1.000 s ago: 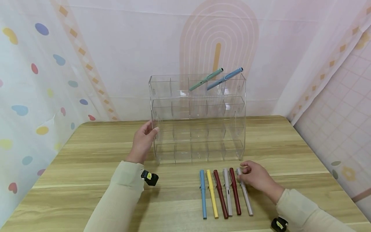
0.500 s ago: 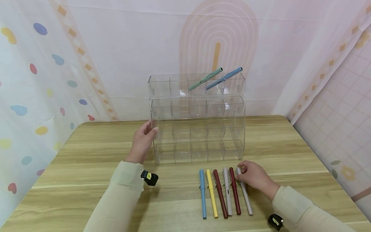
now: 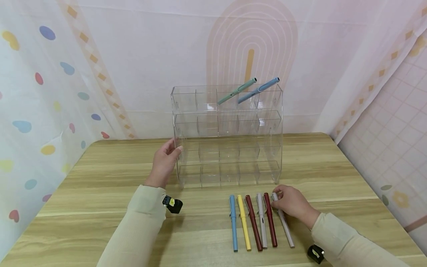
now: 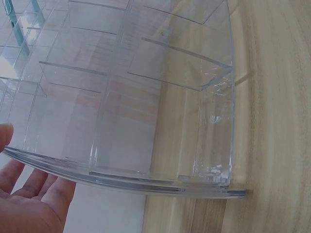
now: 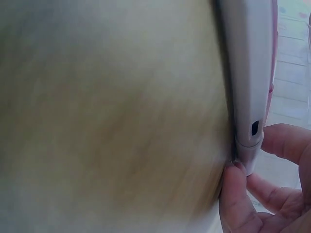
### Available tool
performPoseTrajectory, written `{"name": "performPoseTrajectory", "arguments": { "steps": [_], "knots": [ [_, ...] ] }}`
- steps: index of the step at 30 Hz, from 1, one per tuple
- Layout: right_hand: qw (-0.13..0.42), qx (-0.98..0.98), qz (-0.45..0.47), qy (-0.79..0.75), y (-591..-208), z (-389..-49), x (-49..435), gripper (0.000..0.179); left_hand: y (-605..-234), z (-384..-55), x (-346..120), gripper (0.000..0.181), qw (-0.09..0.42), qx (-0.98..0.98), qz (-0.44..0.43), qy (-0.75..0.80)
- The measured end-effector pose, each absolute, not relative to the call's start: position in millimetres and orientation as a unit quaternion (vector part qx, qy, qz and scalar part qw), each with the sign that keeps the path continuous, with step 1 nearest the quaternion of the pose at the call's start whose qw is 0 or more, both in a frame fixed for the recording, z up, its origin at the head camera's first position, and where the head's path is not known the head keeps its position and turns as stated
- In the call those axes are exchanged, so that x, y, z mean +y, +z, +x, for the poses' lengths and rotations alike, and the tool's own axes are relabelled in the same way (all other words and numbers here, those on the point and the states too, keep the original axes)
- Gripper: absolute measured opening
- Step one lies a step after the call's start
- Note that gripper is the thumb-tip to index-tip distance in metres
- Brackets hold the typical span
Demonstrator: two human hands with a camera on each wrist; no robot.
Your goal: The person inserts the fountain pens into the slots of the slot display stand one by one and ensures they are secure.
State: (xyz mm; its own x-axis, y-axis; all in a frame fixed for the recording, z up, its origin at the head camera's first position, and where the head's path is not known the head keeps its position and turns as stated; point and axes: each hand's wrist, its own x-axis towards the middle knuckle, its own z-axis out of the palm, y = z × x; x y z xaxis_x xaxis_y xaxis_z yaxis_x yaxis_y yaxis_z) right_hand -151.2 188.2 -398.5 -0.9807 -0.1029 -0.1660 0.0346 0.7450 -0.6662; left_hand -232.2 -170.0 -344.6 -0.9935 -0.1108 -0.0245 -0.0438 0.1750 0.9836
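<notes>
A clear acrylic pen rack (image 3: 228, 129) with tiers of compartments stands upright on the table. My left hand (image 3: 164, 163) holds its left side panel, the thumb at the front and the fingers behind; the left wrist view shows this edge (image 4: 121, 183) between them. At the front right, my right hand (image 3: 295, 202) pinches the cap end of the rightmost grey pen (image 3: 285, 230), which lies on the table. In the right wrist view, thumb and fingers sit around that grey pen (image 5: 248, 73). A green pen (image 3: 237, 91) and a blue pen (image 3: 259, 90) lean in the top tier.
Left of the held pen lie a dark red pen (image 3: 270, 220), a grey pen (image 3: 261, 220), another dark red pen (image 3: 254, 222), a yellow pen (image 3: 244, 222) and a light blue pen (image 3: 233, 222) in a row. A patterned curtain (image 3: 150, 55) hangs behind the wooden table (image 3: 100, 178).
My right hand has moved slightly left and closed on the grey pen's cap end. That pen's lower end has swung a little to the right. My left hand stays on the rack.
</notes>
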Motion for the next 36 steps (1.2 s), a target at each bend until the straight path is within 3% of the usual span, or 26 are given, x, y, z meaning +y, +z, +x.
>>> {"name": "performPoseTrajectory", "arguments": {
  "steps": [17, 36],
  "knots": [
    [0.119, 0.88, 0.013, -0.459, -398, -151, 197, 0.04, -345, -232, -171, 0.054, 0.031, -0.77, 0.047, -0.636],
    [0.094, 0.848, 0.036, -0.52, -371, -156, 213, 0.045, -344, -231, -170, 0.053, 0.028, -0.768, 0.052, -0.638]
  ]
}}
